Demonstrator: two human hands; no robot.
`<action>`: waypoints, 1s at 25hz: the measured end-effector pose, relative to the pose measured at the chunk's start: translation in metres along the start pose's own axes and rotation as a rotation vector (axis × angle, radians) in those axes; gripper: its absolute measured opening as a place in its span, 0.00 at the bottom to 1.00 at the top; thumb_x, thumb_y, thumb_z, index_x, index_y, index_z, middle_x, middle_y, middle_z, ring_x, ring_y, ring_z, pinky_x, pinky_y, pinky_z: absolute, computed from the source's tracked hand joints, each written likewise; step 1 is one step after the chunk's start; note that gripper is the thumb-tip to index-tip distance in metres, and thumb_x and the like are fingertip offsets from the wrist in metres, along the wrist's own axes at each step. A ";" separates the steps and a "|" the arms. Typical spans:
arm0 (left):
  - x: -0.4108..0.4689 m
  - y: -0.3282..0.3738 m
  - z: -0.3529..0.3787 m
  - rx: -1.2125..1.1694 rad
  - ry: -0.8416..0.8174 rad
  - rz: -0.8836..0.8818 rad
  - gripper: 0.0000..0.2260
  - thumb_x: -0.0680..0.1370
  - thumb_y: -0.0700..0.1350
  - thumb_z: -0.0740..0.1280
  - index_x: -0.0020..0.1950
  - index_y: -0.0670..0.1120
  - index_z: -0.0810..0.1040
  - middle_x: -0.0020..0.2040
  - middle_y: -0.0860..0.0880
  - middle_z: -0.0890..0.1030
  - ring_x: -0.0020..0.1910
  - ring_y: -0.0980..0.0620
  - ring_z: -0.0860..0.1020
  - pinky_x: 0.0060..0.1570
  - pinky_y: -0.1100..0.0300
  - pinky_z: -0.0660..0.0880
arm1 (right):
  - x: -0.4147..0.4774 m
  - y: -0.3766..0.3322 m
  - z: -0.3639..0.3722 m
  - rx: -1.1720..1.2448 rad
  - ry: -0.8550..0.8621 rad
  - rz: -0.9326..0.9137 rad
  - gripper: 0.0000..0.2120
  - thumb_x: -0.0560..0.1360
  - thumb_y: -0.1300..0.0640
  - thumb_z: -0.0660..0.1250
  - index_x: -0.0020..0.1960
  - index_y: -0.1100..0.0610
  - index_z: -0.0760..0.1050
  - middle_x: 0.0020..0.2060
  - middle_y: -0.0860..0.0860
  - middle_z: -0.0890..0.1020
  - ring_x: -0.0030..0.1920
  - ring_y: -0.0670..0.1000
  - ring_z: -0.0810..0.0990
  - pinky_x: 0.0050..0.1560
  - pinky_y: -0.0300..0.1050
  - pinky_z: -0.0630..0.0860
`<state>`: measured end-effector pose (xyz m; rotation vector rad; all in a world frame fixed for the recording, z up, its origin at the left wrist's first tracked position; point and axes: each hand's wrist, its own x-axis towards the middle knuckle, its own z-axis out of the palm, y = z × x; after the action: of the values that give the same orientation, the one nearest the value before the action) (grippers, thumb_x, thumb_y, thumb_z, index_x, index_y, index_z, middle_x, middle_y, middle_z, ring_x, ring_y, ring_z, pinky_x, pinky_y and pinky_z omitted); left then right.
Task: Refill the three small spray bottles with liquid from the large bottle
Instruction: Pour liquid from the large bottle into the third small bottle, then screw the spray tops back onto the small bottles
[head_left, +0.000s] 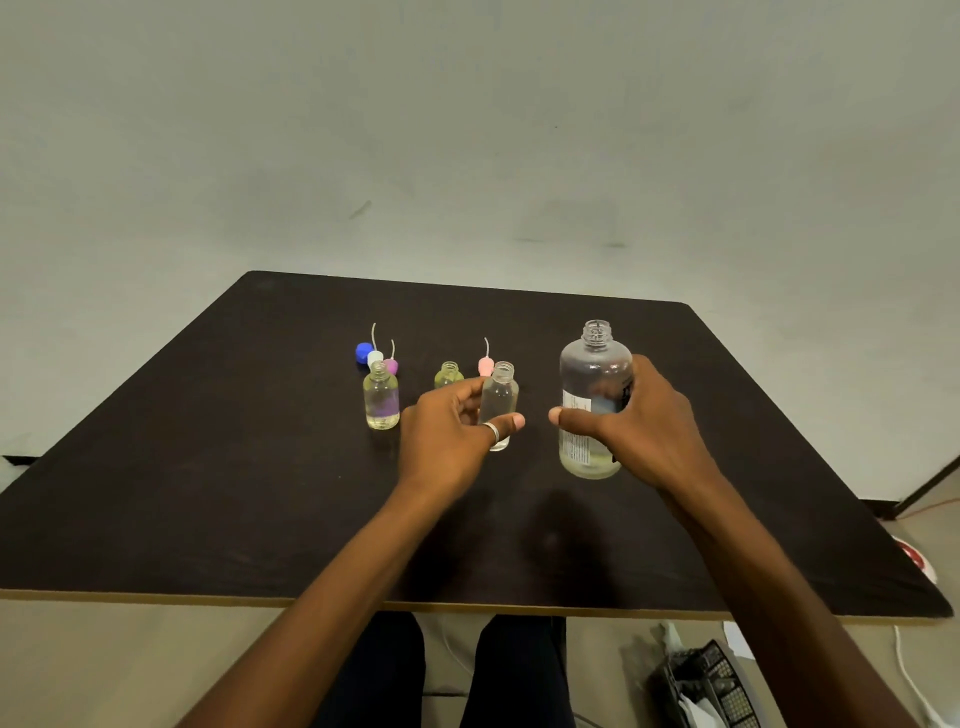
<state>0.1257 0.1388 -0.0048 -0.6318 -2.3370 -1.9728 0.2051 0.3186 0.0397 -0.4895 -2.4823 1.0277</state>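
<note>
Both hands are on bottles at the middle of the dark table (208, 493). The left hand (452, 436) pinches a small clear bottle (500, 397) between thumb and fingertips, upright, neck open. Just to its right, the right hand (649, 421) wraps around the large bottle (592, 374), thumb across the label. That bottle is upright with its cap off, and pale liquid shows near its base. Whether either bottle rests on the table or hangs just off it, I can't tell. Over on the left, a second small bottle (382, 400) stands alone, uncapped, with some liquid visible at the bottom. Between it and the left hand, a yellowish small bottle (449, 375) peeks out from behind the fingers. At the back, a blue cap (363, 352), a white spray top (375, 358) and a purple spray top (391, 366) cluster together. A pink spray top (485, 366) sits just behind the held small bottle.
</note>
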 end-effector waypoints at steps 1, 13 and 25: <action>0.007 -0.005 0.008 0.004 0.014 -0.002 0.18 0.68 0.45 0.79 0.57 0.51 0.83 0.47 0.56 0.86 0.47 0.60 0.83 0.52 0.55 0.81 | 0.005 0.005 0.000 0.024 0.022 0.009 0.33 0.63 0.41 0.78 0.62 0.50 0.69 0.53 0.46 0.79 0.51 0.49 0.79 0.50 0.47 0.78; 0.038 -0.054 0.060 0.004 0.094 -0.042 0.14 0.69 0.43 0.78 0.52 0.53 0.81 0.43 0.58 0.84 0.43 0.62 0.83 0.47 0.61 0.80 | 0.048 0.047 0.029 0.211 0.169 0.143 0.31 0.61 0.47 0.81 0.57 0.49 0.69 0.49 0.45 0.78 0.48 0.45 0.79 0.46 0.40 0.75; 0.032 -0.051 0.060 0.019 0.109 -0.039 0.17 0.69 0.45 0.79 0.54 0.57 0.78 0.42 0.66 0.80 0.46 0.68 0.80 0.48 0.72 0.74 | 0.040 0.057 0.035 0.187 0.111 0.183 0.41 0.59 0.46 0.82 0.65 0.52 0.65 0.57 0.47 0.76 0.52 0.46 0.76 0.46 0.36 0.72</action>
<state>0.0953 0.1985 -0.0560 -0.4687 -2.3180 -1.9458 0.1632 0.3550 -0.0151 -0.7028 -2.2495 1.2540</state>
